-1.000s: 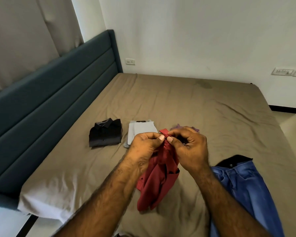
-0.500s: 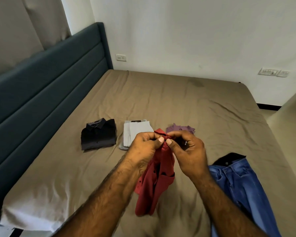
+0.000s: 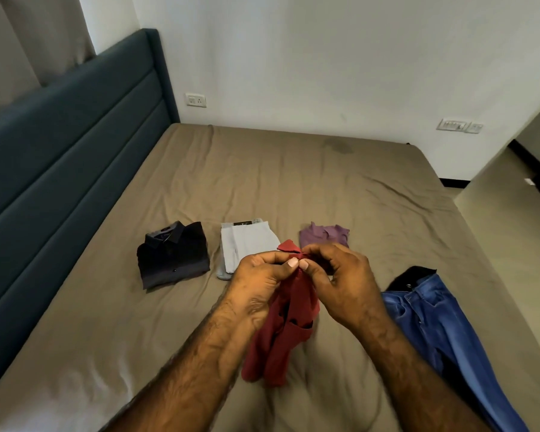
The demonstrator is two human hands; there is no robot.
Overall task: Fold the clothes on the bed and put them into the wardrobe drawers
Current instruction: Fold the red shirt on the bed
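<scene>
Head view: both hands on red shirt (image 3: 286, 332).

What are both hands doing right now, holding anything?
Left hand: closed, pinching the top of the red shirt.
Right hand: closed, pinching the same red shirt beside the left.

Both hands, left hand (image 3: 259, 282) and right hand (image 3: 343, 285), pinch the red shirt (image 3: 281, 338) above the bed (image 3: 262, 182).
</scene>
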